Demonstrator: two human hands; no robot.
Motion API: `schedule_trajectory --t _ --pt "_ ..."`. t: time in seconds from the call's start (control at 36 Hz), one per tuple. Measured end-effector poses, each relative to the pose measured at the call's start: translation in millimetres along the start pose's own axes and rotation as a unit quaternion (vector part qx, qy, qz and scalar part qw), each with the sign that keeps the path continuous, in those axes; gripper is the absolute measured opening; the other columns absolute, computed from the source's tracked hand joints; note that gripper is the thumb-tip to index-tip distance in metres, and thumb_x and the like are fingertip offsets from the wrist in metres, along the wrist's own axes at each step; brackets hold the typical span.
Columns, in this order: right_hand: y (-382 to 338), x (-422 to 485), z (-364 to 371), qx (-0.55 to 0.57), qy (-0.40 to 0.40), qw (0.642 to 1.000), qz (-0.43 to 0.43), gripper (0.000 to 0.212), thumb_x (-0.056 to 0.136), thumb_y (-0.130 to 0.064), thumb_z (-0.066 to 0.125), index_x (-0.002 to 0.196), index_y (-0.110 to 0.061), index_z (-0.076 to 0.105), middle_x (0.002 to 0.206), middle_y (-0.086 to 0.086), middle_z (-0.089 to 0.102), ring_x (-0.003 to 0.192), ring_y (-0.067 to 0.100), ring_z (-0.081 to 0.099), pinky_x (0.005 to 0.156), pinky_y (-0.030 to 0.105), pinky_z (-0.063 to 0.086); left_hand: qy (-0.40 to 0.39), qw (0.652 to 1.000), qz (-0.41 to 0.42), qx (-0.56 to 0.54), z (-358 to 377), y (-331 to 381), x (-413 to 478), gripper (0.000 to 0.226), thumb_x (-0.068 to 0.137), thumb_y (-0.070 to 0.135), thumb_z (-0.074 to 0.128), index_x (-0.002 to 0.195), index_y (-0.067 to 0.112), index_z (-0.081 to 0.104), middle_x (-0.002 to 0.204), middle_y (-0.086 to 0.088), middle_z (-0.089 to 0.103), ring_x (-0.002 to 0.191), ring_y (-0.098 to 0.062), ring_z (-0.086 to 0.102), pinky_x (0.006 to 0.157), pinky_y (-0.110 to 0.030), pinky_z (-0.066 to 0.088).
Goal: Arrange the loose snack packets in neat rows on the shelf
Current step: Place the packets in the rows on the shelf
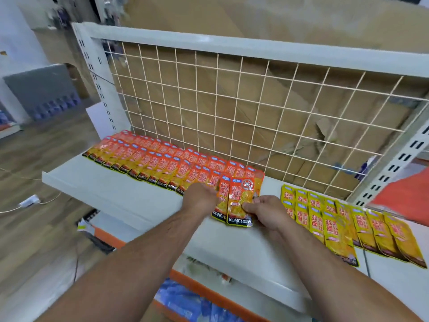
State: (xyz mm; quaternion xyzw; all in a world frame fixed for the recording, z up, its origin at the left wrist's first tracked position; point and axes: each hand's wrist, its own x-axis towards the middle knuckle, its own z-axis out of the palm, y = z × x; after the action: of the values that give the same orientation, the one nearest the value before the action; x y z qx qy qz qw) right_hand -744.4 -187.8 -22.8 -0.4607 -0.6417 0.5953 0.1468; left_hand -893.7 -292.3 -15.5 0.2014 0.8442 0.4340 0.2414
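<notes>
Both bare forearms reach fwd, converging at centre. L hand (201, 196) knuckles up, fingers curled onto left edge of packets (240, 203). R hand (267, 213) close beside it, thumb pinching packets' lower front.

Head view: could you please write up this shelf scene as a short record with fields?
shelf: white, wire grid at back
orange packets: overlapping rows, left part of shelf
yellow packets: overlapping rows, right part
held packets: two orange ones, at the orange rows' right end
left hand: grips held packets' left edge
right hand: pinches their lower right
</notes>
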Motion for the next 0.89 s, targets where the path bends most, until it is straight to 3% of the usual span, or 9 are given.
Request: schedule_trajectory --t 0.08,0.22,0.39,0.53,0.64,0.69,0.78,0.89 --pt "0 8 1 0.007 0.004 1.000 0.017 0.023 0.080 -0.010 0.078 0.077 -0.011 0.056 0.067 0.010 0.063 0.058 0.019 0.055 0.055 0.024 0.040 -0.003 0.998 0.022 0.058 4 4 14 0.010 0.079 0.012 0.072 0.084 0.003 0.073 0.095 -0.006 0.074 0.092 -0.021 0.068 0.081 -0.029 0.054" --pt "1 23 3 -0.019 0.027 0.999 0.037 0.021 0.074 -0.022 0.082 0.079 -0.012 0.064 0.069 0.013 0.068 0.059 0.025 0.057 0.058 0.036 0.043 -0.020 0.993 0.044 0.105 7 7 35 0.005 0.078 0.015 0.074 0.079 0.010 0.072 0.087 -0.002 0.073 0.085 -0.020 0.068 0.071 -0.023 0.049" --pt "-3 21 10 -0.003 0.062 0.996 0.058 0.020 0.079 -0.017 0.081 0.083 -0.005 0.066 0.078 0.015 0.073 0.063 0.025 0.061 0.054 0.031 0.047 -0.028 0.976 0.111 0.186 7 5 53 0.009 0.078 0.013 0.070 0.072 0.007 0.067 0.075 -0.006 0.069 0.074 -0.023 0.065 0.065 -0.032 0.054" --pt "-6 18 15 0.008 0.087 0.994 0.061 0.024 0.081 -0.011 0.079 0.069 -0.013 0.058 0.072 0.009 0.067 0.059 0.022 0.059 0.048 0.024 0.043 -0.052 0.963 0.146 0.218 3 3 64 0.029 0.075 0.014 0.071 0.052 0.011 0.054 0.057 -0.004 0.058 0.060 -0.022 0.060 0.059 -0.032 0.053" --pt "-9 16 19 0.012 0.105 0.992 0.068 0.027 0.081 -0.010 0.079 0.068 -0.014 0.055 0.070 0.008 0.066 0.056 0.020 0.058 0.046 0.023 0.042 -0.069 0.952 0.179 0.238 1 -1 69 0.042 0.075 0.017 0.071 0.046 0.012 0.041 0.049 0.000 0.044 0.053 -0.019 0.049 0.049 -0.027 0.038" --pt "-11 15 20 0.008 0.111 0.991 0.073 0.027 0.081 -0.010 0.079 0.070 -0.014 0.055 0.068 0.006 0.065 0.051 0.017 0.057 0.042 0.021 0.040 -0.077 0.952 0.187 0.229 -1 -2 71 0.040 0.075 0.016 0.070 0.047 0.012 0.042 0.051 0.000 0.044 0.055 -0.019 0.050 0.048 -0.027 0.033" --pt "-15 16 21 0.005 0.109 0.991 0.083 0.024 0.081 -0.011 0.080 0.076 -0.012 0.056 0.068 0.004 0.064 0.045 0.012 0.055 0.039 0.019 0.039 -0.087 0.955 0.190 0.213 -4 -2 71 0.024 0.077 0.020 0.071 0.063 0.008 0.057 0.063 -0.005 0.058 0.064 -0.021 0.058 0.055 -0.029 0.043" --pt "-19 21 26 0.004 0.099 0.991 0.089 0.021 0.080 -0.012 0.079 0.078 -0.011 0.058 0.068 0.006 0.065 0.046 0.015 0.052 0.039 0.018 0.036 -0.082 0.943 0.224 0.230 -9 -3 71 0.018 0.083 0.026 0.069 0.084 0.009 0.064 0.081 -0.006 0.066 0.080 -0.024 0.062 0.065 -0.032 0.050"
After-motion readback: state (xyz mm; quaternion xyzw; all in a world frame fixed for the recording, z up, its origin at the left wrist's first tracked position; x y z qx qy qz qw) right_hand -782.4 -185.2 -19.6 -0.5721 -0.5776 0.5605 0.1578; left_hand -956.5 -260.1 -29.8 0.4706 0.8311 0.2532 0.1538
